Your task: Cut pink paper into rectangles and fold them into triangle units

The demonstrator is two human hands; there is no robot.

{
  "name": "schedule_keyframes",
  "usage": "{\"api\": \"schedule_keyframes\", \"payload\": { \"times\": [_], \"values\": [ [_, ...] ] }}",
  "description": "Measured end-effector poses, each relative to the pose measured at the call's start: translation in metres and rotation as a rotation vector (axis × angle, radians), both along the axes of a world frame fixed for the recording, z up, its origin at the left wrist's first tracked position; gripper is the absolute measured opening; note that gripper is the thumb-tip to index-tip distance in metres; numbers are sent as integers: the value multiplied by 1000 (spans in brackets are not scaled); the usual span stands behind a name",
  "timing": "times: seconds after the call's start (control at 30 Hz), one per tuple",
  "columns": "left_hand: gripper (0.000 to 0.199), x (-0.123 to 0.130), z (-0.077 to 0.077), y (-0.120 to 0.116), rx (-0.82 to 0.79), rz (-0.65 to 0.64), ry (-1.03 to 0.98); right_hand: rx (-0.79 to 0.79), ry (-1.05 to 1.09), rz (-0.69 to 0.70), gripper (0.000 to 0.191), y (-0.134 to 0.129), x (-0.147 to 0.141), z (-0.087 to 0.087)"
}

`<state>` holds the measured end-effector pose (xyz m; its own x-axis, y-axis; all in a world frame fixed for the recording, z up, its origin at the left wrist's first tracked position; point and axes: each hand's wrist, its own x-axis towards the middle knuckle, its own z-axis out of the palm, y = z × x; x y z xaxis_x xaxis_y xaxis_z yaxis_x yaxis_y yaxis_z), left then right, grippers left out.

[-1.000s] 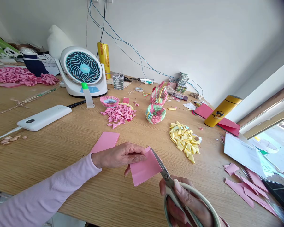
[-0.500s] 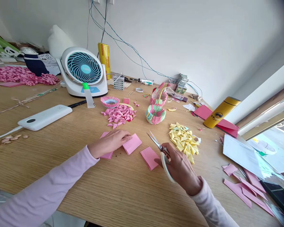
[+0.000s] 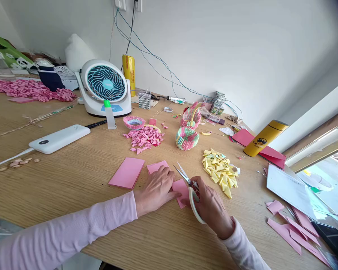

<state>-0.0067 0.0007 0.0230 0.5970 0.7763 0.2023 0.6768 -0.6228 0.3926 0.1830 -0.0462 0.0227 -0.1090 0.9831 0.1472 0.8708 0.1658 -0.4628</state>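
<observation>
My right hand point(image 3: 212, 204) is wrapped round the white handles of a pair of scissors point(image 3: 196, 202), whose metal blades stand slightly apart and point up and left. Beneath and left of the scissors is a folded pink paper piece point(image 3: 180, 190), partly covered by my right hand. My left hand point(image 3: 158, 187) has its thumb and forefinger closed at that piece's left edge. Another pink piece point(image 3: 157, 166) lies just beyond my left fingers, partly hidden by them. A larger pink paper stack point(image 3: 127, 172) rests left of my left hand.
Folded pink pieces point(image 3: 145, 138) and yellow pieces point(image 3: 219, 168) form heaps. Two woven-looking paper baskets point(image 3: 186, 139) stand behind. A fan point(image 3: 107, 84), white power bank point(image 3: 59, 138) and glue bottle point(image 3: 110, 118) are left; a yellow flask point(image 3: 264, 138) and pink scraps point(image 3: 295, 228) are right.
My left hand has moved right, off the larger pink stack and over to the paper piece by the scissors. My right hand keeps the scissors in nearly the same place. The view has shifted slightly.
</observation>
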Motion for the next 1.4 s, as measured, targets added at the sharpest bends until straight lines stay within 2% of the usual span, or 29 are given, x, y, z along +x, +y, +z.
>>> {"api": "schedule_keyframes", "payload": {
  "times": [0.07,0.17,0.3,0.47,0.6,0.7,0.8,0.93,1.17,1.4],
  "values": [
    [19,1,-3,3,-99,7,-91,9,82,9,25,-2,3,-3],
    [17,4,-3,7,-339,44,-317,-22,243,-5,23,-2,10,-5],
    [26,4,9,9,-613,4,-725,-74,599,5,32,2,14,-5],
    [20,5,24,8,-1098,3,-1236,-183,1039,53,42,1,-2,5],
    [11,7,25,7,-1367,36,-1471,-267,1143,115,39,-9,-18,21],
    [15,6,23,8,-1506,44,-1573,-307,1133,162,34,-18,-20,29],
    [21,3,20,12,-1640,11,-1647,-349,1185,225,34,-28,-14,29],
    [32,-2,17,15,-1730,-42,-1677,-497,1241,317,39,-38,-4,21],
    [47,-5,20,14,-1679,-73,-1577,-638,1265,386,42,-45,2,20],
    [50,-5,23,13,-1701,22,-1503,-697,1344,418,40,-45,1,24]
  ]
}}
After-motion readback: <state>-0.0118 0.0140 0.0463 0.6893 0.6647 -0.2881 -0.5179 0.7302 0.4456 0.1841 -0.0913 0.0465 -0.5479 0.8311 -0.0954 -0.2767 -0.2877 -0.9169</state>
